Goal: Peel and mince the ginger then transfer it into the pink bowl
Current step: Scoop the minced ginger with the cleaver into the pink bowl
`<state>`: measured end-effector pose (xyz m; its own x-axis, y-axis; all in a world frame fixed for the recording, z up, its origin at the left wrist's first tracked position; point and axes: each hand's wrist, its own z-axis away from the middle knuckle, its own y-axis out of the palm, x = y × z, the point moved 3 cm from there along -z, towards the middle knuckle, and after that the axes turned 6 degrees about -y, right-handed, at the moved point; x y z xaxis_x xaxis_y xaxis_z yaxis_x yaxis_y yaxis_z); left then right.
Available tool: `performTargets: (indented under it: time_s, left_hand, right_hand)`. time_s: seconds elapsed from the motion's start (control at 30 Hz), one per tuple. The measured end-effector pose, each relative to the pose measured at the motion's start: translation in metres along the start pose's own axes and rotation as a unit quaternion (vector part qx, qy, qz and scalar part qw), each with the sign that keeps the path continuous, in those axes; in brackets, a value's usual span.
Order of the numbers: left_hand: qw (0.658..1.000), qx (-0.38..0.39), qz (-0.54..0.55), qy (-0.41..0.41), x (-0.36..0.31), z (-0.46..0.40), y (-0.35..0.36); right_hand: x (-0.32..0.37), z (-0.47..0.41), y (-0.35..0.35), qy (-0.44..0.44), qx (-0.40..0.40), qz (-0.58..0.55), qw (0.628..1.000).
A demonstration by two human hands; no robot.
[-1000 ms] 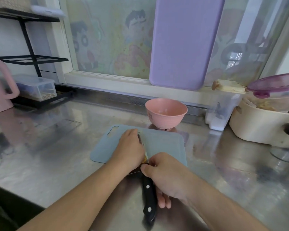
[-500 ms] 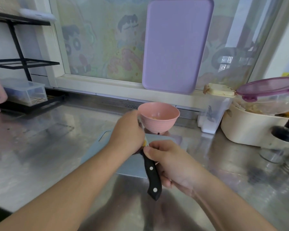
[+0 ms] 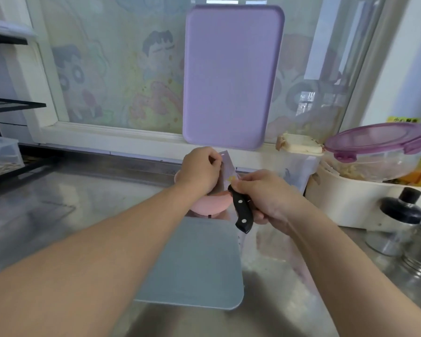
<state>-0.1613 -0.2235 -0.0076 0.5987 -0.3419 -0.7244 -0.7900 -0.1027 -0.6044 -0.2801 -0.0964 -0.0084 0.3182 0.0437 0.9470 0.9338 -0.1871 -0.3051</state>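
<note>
While my right hand (image 3: 265, 190) grips the black handle of the cleaver (image 3: 242, 210), fingers curled round it, the blade tilts up and away over the pink bowl (image 3: 204, 203), which stands on the steel counter (image 3: 46, 215) just beyond the far edge of the blue-grey cutting board (image 3: 199, 263). My left hand (image 3: 199, 171) is cupped against the flat of the blade, fingers bent toward it; whether they pinch anything I cannot tell. Yellow bits of ginger (image 3: 232, 178) cling to the blade near the handle, above the bowl's rim. Behind, a lilac board (image 3: 231, 76) leans against the window, and a purple-lidded container (image 3: 374, 149) sits to the right
</note>
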Motion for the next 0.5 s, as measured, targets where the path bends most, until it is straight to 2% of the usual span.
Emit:
performTargets:
  time_s: [0.1,0.2,0.3,0.37,0.4,0.5]
  left_hand:
    - [0.999,0.015,-0.022,-0.027,0.007,-0.002,0.001]
    - [0.999,0.005,0.006,-0.042,0.008,0.0,-0.004]
    - [0.986,0.015,0.136,-0.099,0.014,-0.001,-0.007]
    - [0.949,0.023,0.275,-0.152,0.016,-0.004,-0.01]
    - [0.92,0.025,0.349,-0.175,0.015,-0.005,-0.012]
    - [0.808,0.034,0.542,-0.228,0.016,-0.011,-0.014]
  right_hand:
    - [-0.008,-0.008,-0.012,0.007,-0.023,0.026,0.999]
    - [-0.01,-0.01,-0.021,0.011,-0.038,0.032,0.999]
    - [-0.007,-0.008,-0.021,0.007,-0.032,0.042,0.999]
    - [-0.005,-0.006,-0.019,-0.001,-0.02,0.049,0.999]
    - [-0.003,-0.005,-0.018,-0.006,-0.013,0.048,0.999]
    - [0.003,-0.001,-0.014,-0.024,0.009,0.033,0.999]
